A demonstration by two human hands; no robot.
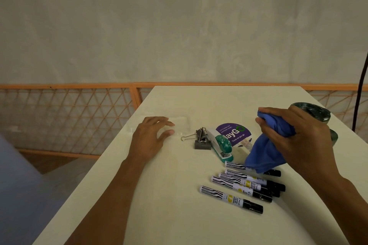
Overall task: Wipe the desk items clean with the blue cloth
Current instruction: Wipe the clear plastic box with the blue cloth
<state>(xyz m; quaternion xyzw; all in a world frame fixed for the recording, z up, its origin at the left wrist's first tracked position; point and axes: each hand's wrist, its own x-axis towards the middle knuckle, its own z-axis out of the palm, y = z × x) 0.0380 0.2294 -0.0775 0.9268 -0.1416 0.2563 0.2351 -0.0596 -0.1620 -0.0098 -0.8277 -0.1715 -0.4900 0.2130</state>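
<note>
Head view looks down on a pale surface [175,201] with the desk items grouped right of centre. The right hand [298,139] holds the blue cloth [264,153] at the right of the frame. Its grip is closed, with fingers and thumb curled round the bunched upper part, and the loose end hangs down onto the uppermost of the markers [242,189].

The cloth looks soft and limp, so it should fold round whatever it rubs. Bunching it in the palm, as now, probably gives the firmest pad.

The five markers look light, smooth and round. They would likely roll or skid under a wipe, so each is best pinched at the black cap end or lifted clear.

The stapler [223,145] looks rigid and heavier, and holding its body would steady it. The binder clip [202,141] is small hard metal with thin wire handles that could snag the cloth.

The left hand [151,137] lies left of centre, with its grip spread and relaxed. The fingertips are at a clear plastic piece [180,123]. This piece is nearly invisible against the surface, and I cannot tell its shape or whether the fingers press on it.

The cloth covers part of the top two markers and the lower edge of a purple round label [235,133]. The right hand hides most of a dark green object [314,109] at the far right, and what it is I cannot tell. A black cable [361,95] is cut off by the frame's right edge.
</note>
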